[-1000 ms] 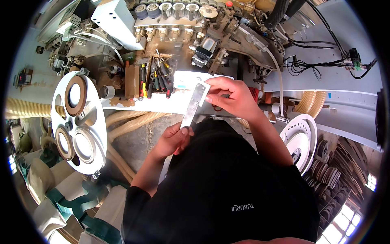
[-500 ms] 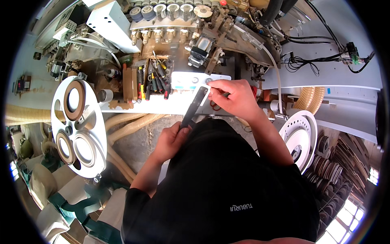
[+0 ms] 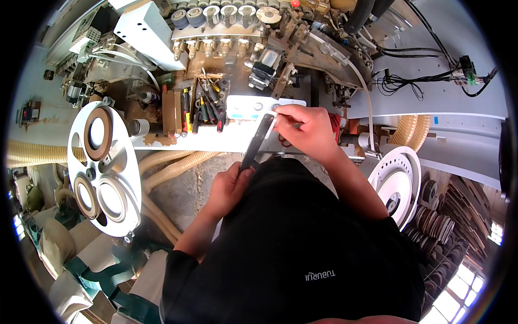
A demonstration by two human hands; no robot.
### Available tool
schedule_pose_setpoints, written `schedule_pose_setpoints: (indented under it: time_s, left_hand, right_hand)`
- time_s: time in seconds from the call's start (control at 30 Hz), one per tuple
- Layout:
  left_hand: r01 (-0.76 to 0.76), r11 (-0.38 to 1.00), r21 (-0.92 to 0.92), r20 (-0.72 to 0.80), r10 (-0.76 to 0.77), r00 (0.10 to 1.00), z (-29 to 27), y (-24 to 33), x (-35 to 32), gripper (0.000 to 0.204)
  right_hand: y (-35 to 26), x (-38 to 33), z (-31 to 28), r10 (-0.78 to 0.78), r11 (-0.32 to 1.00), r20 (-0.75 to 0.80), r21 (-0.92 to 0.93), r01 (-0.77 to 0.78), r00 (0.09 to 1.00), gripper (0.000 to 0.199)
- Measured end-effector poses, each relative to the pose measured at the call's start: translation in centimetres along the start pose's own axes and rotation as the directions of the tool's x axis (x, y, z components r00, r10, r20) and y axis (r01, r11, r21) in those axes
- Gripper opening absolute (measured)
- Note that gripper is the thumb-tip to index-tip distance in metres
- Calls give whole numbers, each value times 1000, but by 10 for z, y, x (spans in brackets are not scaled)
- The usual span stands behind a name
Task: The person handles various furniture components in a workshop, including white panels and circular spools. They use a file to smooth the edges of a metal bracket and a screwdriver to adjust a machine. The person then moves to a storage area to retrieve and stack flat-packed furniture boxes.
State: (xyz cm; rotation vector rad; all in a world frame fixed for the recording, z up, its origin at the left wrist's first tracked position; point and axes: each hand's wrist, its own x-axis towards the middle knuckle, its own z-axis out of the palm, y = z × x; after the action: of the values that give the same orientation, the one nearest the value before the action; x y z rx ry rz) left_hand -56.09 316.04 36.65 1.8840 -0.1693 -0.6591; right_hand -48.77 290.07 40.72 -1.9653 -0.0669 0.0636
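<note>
My left hand (image 3: 229, 188) is closed around the near end of a long, narrow black bar (image 3: 256, 143), close in front of my dark shirt. The bar slants up and away to the right, with a pale edge along its far part. Beside its far end, my right hand (image 3: 306, 134) has thumb and forefinger pinched together. Whatever lies between those fingertips is too small to make out. Just beyond, a white panel (image 3: 240, 109) with round fittings lies on the white machine ledge (image 3: 178, 141). Red looped handles (image 3: 284, 141) show below my right fingers.
Several hand tools (image 3: 208, 108) lie left of the panel, next to a brown cardboard piece (image 3: 171, 113). White reel discs stand at left (image 3: 123, 162) and right (image 3: 406, 162). Machine rollers (image 3: 229, 15) line the back. Beige hoses (image 3: 178, 164) run under the ledge.
My right hand has shifted slightly left and nearer, along the bar's far end. My left hand keeps its hold, and the bar stays almost in place.
</note>
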Motion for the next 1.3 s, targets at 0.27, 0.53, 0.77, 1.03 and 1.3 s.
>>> schedule_pose_setpoints:
  time_s: [0.27, 0.53, 0.77, 1.03, 1.3]
  left_hand:
    - [28, 932, -361, 86, 4, 996, 0, -9, 2, 24]
    - [-22, 898, -439, 110, 78, 991, -7, -18, 7, 45]
    - [43, 869, -493, 208, 69, 976, -12, -21, 7, 51]
    - [-251, 921, 297, -235, 325, 916, -17, -9, 11, 34]
    - [-222, 879, 421, -317, 372, 873, -20, -13, 9, 38]
  right_hand:
    - [-8, 2, 0, 55, 952, 54, 300, -68, 997, 23]
    - [-9, 7, -4, 89, 887, 114, 442, -130, 990, 22]
    - [0, 7, -6, 139, 843, 144, 501, -194, 980, 22]
    - [14, 10, -20, 254, 903, 127, 325, -282, 959, 26]
    - [14, 1, -32, 182, 887, 234, 380, -262, 955, 30]
